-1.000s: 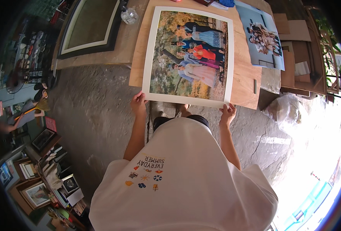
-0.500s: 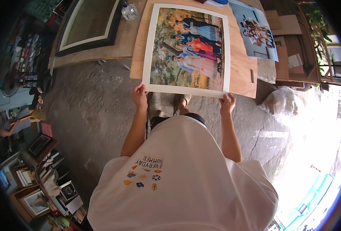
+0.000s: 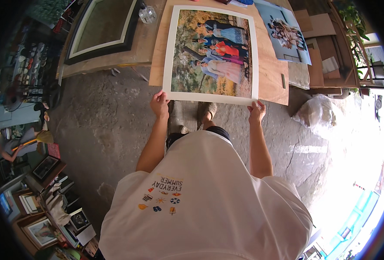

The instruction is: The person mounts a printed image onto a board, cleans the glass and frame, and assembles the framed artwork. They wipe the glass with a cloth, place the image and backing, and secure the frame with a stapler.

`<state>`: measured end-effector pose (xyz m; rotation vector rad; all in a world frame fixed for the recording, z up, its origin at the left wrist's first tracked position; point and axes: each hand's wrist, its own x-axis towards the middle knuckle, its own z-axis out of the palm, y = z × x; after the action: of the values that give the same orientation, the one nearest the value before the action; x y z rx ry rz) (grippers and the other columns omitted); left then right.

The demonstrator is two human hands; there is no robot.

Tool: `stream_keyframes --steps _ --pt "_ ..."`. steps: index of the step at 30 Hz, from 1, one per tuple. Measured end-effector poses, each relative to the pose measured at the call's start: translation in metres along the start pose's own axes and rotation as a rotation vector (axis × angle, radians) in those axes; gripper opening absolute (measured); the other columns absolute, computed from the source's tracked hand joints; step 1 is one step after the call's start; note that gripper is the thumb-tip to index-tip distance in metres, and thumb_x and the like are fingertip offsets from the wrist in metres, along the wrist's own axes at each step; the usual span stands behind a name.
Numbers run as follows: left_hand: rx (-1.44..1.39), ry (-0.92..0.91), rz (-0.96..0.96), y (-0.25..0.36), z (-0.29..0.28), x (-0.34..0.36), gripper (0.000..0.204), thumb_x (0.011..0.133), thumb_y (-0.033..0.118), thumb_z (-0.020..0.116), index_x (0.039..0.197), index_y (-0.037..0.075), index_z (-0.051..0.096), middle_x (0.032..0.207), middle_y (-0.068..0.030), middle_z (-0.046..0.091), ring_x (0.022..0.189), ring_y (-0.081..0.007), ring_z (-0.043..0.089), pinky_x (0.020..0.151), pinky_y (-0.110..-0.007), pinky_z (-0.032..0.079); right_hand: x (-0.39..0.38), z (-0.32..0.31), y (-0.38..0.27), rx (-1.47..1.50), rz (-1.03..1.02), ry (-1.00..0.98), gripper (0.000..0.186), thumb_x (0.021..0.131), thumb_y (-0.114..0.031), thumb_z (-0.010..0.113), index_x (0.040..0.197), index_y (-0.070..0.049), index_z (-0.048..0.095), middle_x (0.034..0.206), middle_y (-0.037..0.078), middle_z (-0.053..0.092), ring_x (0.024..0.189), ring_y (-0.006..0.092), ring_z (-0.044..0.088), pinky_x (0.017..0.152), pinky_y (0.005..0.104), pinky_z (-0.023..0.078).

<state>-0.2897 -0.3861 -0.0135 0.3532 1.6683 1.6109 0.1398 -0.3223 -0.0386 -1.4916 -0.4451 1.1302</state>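
Note:
A large photo print [image 3: 213, 54] with a white border lies over a wooden board [image 3: 271, 82], its near edge sticking out past the board toward me. The picture on it, a group of people among autumn trees, is turned sideways. My left hand [image 3: 160, 104] pinches the near left corner between thumb and fingers. At the near right corner my right hand [image 3: 256, 111] has the same kind of pinch. Both forearms reach forward from my body, and the print looks flat.
Left of the board, a dark picture frame [image 3: 101, 30] and a clear bottle [image 3: 147, 14] sit on the table. A second group photo [image 3: 284, 32] lies at the right, with a small dark bar [image 3: 283, 81] nearby. A plastic bag [image 3: 317, 113] rests on the floor. Another person [image 3: 25, 142] is far left.
The table, the print and my hands appear slightly higher in the picture. Both hands keep their hold on the print's near corners.

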Motion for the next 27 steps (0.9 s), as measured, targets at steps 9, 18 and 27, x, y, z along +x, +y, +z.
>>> stream_keyframes --steps 9,18,27 --pt "0.932 -0.809 0.997 0.025 0.073 -0.063 0.02 0.08 0.006 0.065 0.099 0.006 0.069 0.109 -0.0088 0.064 0.109 -0.0288 0.058 0.098 -0.043 0.044 0.006 -0.008 0.005 0.05 0.005 -0.001 0.034 0.089 0.0 0.067 0.116 -0.005 0.046 0.098 0.015 0.065 0.079 0.0226 0.068 0.066 0.031 0.059" --pt "1.197 -0.801 1.102 0.0 0.09 -0.066 0.029 0.084 0.018 0.058 0.111 0.009 0.065 0.116 -0.0056 0.061 0.106 -0.0236 0.056 0.1 -0.041 0.043 0.021 -0.005 -0.028 -0.838 -0.592 0.343 0.026 0.09 -0.019 0.07 0.1 -0.001 0.056 0.092 0.009 0.061 0.079 0.0204 0.054 0.065 0.0373 0.047" --pt "1.241 -0.795 0.985 0.001 0.091 -0.07 0.027 0.087 0.02 0.059 0.113 0.013 0.066 0.12 0.0002 0.06 0.103 -0.0177 0.055 0.102 -0.039 0.043 0.192 0.354 -0.173 -0.358 -0.57 -0.734 0.019 0.1 -0.021 0.056 0.095 -0.002 0.057 0.069 0.001 0.05 0.062 0.0088 0.048 0.054 0.0264 0.039"
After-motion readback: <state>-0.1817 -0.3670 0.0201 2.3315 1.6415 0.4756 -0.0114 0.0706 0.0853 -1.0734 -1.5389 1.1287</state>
